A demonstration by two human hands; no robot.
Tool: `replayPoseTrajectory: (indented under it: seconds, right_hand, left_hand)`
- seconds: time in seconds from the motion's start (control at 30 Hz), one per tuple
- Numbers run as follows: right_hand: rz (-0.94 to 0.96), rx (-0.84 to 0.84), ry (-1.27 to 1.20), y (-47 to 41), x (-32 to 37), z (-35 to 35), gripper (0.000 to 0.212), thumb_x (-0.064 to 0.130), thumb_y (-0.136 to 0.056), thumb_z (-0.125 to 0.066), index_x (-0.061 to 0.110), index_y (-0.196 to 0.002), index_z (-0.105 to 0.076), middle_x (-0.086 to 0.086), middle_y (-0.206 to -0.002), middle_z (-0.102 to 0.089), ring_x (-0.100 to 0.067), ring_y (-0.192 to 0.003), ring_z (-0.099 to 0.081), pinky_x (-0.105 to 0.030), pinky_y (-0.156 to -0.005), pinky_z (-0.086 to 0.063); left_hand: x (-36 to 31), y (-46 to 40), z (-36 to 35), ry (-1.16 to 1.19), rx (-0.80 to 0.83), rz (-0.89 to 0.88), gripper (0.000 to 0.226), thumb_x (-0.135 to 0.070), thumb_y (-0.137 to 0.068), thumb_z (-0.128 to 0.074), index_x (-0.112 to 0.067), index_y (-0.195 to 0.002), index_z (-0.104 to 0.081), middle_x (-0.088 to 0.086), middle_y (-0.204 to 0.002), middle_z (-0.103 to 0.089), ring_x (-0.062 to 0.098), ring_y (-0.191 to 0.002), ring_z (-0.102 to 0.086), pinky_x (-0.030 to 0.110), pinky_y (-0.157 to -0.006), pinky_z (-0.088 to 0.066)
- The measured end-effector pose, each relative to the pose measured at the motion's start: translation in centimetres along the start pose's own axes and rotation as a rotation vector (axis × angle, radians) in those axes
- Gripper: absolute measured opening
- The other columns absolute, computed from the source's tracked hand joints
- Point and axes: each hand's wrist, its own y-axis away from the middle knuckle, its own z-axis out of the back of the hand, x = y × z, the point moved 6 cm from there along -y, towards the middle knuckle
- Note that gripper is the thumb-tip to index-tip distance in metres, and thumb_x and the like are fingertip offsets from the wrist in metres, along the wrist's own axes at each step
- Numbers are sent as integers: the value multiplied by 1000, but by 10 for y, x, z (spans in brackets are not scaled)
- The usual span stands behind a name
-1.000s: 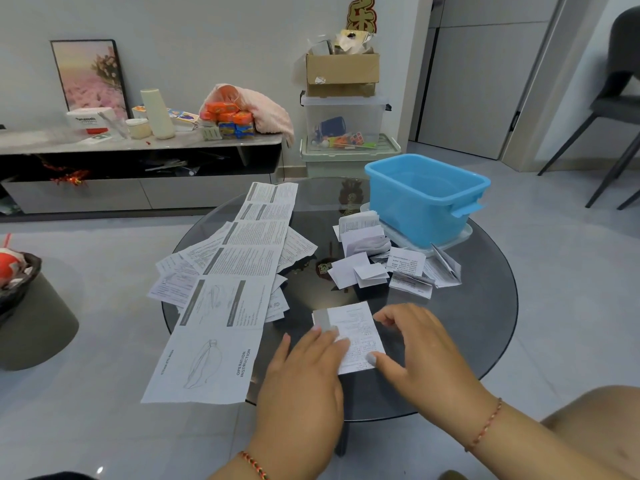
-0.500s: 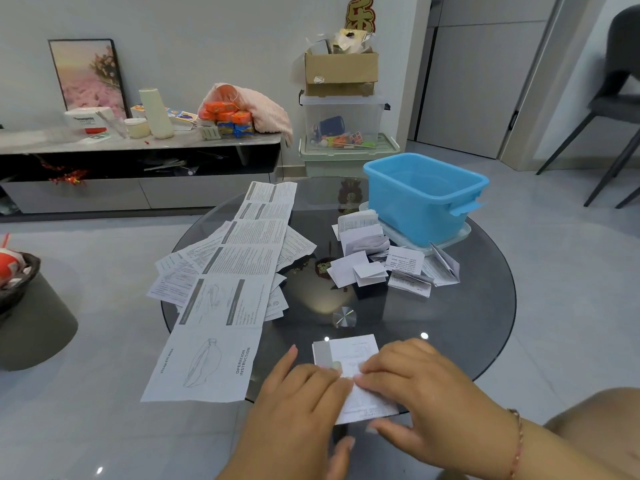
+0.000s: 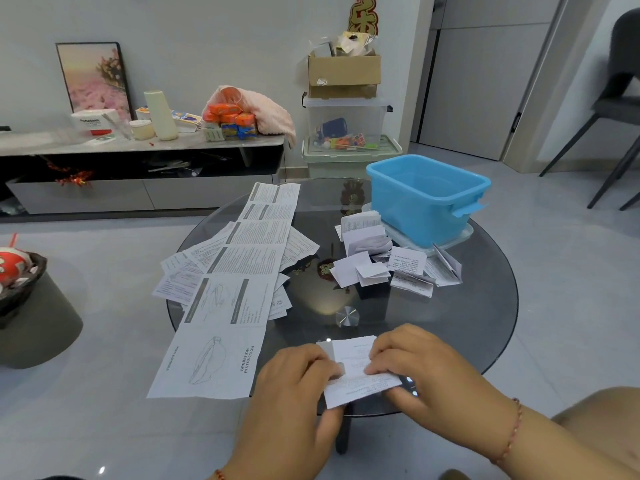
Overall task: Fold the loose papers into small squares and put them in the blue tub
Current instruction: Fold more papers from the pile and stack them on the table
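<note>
Bare forearms, no sleeves; a thin red-and-orange beaded string bracelet [image 3: 512,432] circles the right wrist, a similar one the left

Open lane: bare table [image 3: 457,320] glass in front of the blue tub [image 3: 427,199].
Blocked: folded squares [image 3: 377,261] crowd the tub's near-left side.
Farther left: long instruction sheet [image 3: 239,282] covers the glass.

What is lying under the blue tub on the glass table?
The blue tub stands on a clear plastic lid; only the lid's edge shows, the rest is covered. Folded papers lie beside it.
</note>
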Motion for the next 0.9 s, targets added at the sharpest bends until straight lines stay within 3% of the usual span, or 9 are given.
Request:
replayPoseTrajectory:
  seconds: [0.13,0.23,0.3,0.4,0.53,0.73,0.9]
  right_hand:
    - [-58,-14,-30,-2,-7,-1,10,33,-80,-54,32,-87,-62,21,-93,-56,-2,-88,-49,-16,-76,-41]
    - [-127,-48,-91,-5,-12,-2,15,42,-81,-56,30,-75,-60,20,-87,-55,-2,-86,-47,-17,-75,-40]
    - [-220,-81,-130,-5,-19,-2,26,50,-80,-55,26,-71,-60,19,-87,-54,-1,-88,-46,-14,-76,-38]
    - [-343,-79,-130,-4,-25,-4,30,43,-80,-66,18,-65,-56,17,-87,-51,-1,-91,-44,-11,-75,-34]
    - [-441,-73,-103,-7,-24,-6,32,41,-80,-68,27,-59,-48,15,-89,-48,0,-94,-40,-8,-78,-32]
    - [-531,-43,-45,-8,-21,-7,31,45,-82,-65,22,-64,-55,13,-92,-46,-4,-94,-38,-14,-78,-32]
    - [-571,-31,29,-9,-21,-6,35,49,-85,-58,23,-64,-48,13,-92,-43,-8,-95,-38,-20,-81,-33]
  left_hand:
    - [6,-2,0,12,-60,66,15,-42,-75,-57,-36,-87,-62,-20,-99,-54,-1,-93,-42,13,-73,-39]
    - [9,-4,1,8,-88,102,19,-44,-80,-51,-32,-80,-66,-20,-94,-55,0,-89,-42,10,-71,-35]
    - [11,-5,0,22,-102,146,15,-40,-80,-57,-29,-78,-66,-20,-92,-55,1,-86,-42,11,-69,-36]
    - [13,-10,-1,10,-112,217,16,-35,-80,-66,-26,-67,-61,-19,-87,-52,5,-79,-44,11,-65,-36]
    - [14,-16,-2,2,-101,316,32,-33,-76,-74,-25,-56,-50,-16,-81,-51,10,-75,-46,13,-62,-32]
    - [8,-22,2,-52,-29,406,31,-48,-86,-56,-26,-66,-52,-17,-89,-44,6,-88,-41,21,-77,-40]
    - [4,-22,6,0,-39,394,23,-40,-84,-63,-32,-90,-41,-15,-91,-41,7,-85,-41,10,-66,-32]
